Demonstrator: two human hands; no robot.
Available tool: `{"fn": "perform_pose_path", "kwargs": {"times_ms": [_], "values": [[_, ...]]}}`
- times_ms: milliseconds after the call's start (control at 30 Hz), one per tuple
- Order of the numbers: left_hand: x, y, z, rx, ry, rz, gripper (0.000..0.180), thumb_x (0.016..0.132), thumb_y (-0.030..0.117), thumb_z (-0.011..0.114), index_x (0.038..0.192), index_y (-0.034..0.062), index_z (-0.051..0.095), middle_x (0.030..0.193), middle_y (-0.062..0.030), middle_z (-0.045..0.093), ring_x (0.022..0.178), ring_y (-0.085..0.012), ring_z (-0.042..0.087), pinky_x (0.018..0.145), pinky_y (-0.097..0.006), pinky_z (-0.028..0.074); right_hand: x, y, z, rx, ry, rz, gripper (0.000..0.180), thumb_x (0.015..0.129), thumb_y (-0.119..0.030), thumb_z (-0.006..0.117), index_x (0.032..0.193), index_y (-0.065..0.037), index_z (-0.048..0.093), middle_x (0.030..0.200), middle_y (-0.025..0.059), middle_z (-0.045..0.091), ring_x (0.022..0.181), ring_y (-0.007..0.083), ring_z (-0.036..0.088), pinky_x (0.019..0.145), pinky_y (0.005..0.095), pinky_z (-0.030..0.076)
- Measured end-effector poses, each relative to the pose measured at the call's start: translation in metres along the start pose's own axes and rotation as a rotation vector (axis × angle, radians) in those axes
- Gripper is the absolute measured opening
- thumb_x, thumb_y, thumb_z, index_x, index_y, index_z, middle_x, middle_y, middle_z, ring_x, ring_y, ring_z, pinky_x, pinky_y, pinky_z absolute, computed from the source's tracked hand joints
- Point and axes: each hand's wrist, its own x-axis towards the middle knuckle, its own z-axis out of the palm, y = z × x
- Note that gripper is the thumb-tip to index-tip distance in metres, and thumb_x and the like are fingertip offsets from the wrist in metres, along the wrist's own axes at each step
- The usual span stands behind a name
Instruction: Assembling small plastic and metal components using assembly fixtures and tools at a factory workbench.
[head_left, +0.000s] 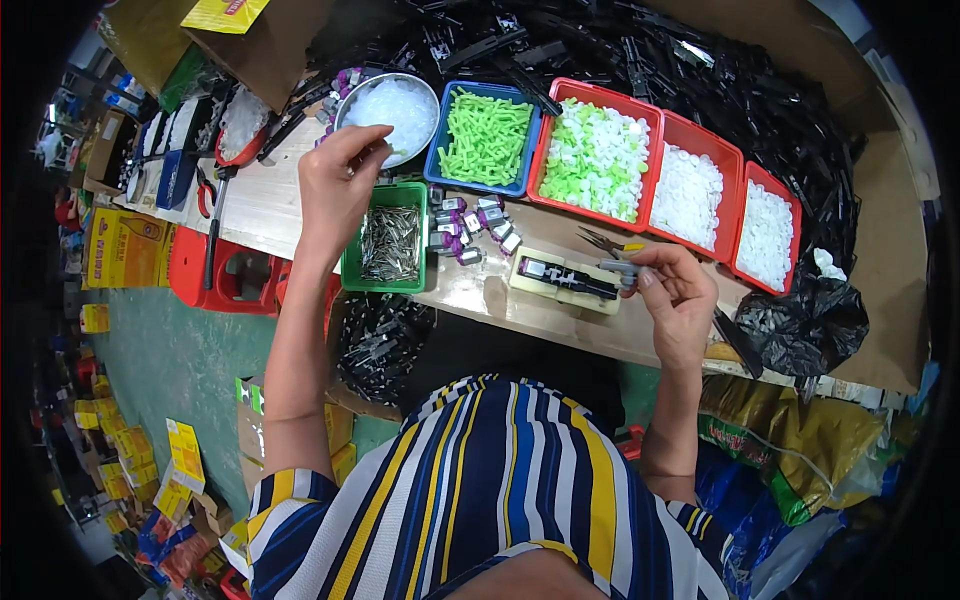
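My left hand (338,195) is raised at the near left edge of a round metal bowl (395,108) of clear pieces. Its thumb and fingertips are pinched together; whatever lies between them is too small to make out. Between thumb and fingers, my right hand (678,300) holds a small grey part (620,268), close to the right end of a black slotted assembly (570,277). That assembly rests in a cream block (530,287) on the table. Just beyond the right hand lie pliers (612,243) with yellow on the handles, partly hidden by its fingers.
A green bin (425,235) of metal pins stands beside purple-and-silver pieces (470,228). Behind are a blue tray (487,138) of green sticks and red trays (560,90) of white and green bits. Black parts (640,60) heap at the back; a black bag (815,330) sits right.
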Motion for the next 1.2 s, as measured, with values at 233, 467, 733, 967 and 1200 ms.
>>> {"fn": "perform_pose_path", "kwargs": {"times_ms": [233,467,733,967,1200], "values": [[0.021,-0.033,0.013,0.316,-0.143,0.165,0.022,0.078,-0.005,0.068,0.1,-0.0001,0.071,0.089,-0.0178,0.069,0.08,-0.035,0.067,0.072,-0.04,0.053,-0.013,0.002,-0.012,-0.077,0.058,0.039,0.015,0.092,-0.003,0.061,0.105,0.006,0.062,0.091,0.0085,0.066,0.075,0.0104,0.062,0.071,0.0241,0.053],[0.015,-0.012,0.0,0.256,-0.065,0.14,0.022,0.079,-0.005,0.068,0.101,-0.0007,0.071,0.088,-0.0155,0.069,0.078,-0.0289,0.068,0.071,-0.035,0.053,-0.013,-0.002,-0.013,-0.084,0.093,0.039,0.015,0.092,-0.002,0.06,0.104,0.005,0.063,0.092,0.0078,0.066,0.076,0.0103,0.062,0.069,0.0247,0.053],[-0.045,0.054,0.034,-0.628,-0.062,-0.298,0.027,0.085,-0.002,0.073,0.113,-0.0005,0.071,0.095,-0.0056,0.07,0.082,-0.0093,0.065,0.076,-0.023,0.053,0.002,0.004,0.027,0.096,0.025,0.004,0.017,0.093,0.0,0.058,0.109,0.006,0.061,0.093,0.0095,0.067,0.078,0.0122,0.064,0.072,0.0247,0.052],[-0.076,0.081,0.081,-0.987,-0.135,-0.413,0.033,0.084,-0.006,0.073,0.116,-0.0027,0.068,0.096,-0.0078,0.07,0.083,-0.01,0.066,0.078,-0.021,0.055,-0.004,0.009,0.033,0.146,0.014,0.068,0.018,0.094,-0.003,0.06,0.11,0.005,0.061,0.096,0.0076,0.066,0.081,0.0111,0.064,0.076,0.0247,0.053],[-0.078,0.085,0.091,-0.984,-0.192,-0.458,0.035,0.083,-0.007,0.073,0.117,-0.0041,0.066,0.094,-0.0099,0.07,0.081,-0.0133,0.068,0.075,-0.024,0.056,-0.011,0.014,0.024,0.164,0.035,0.066,0.019,0.094,-0.004,0.061,0.111,0.005,0.06,0.097,0.0076,0.065,0.081,0.011,0.063,0.076,0.0245,0.053]]}}
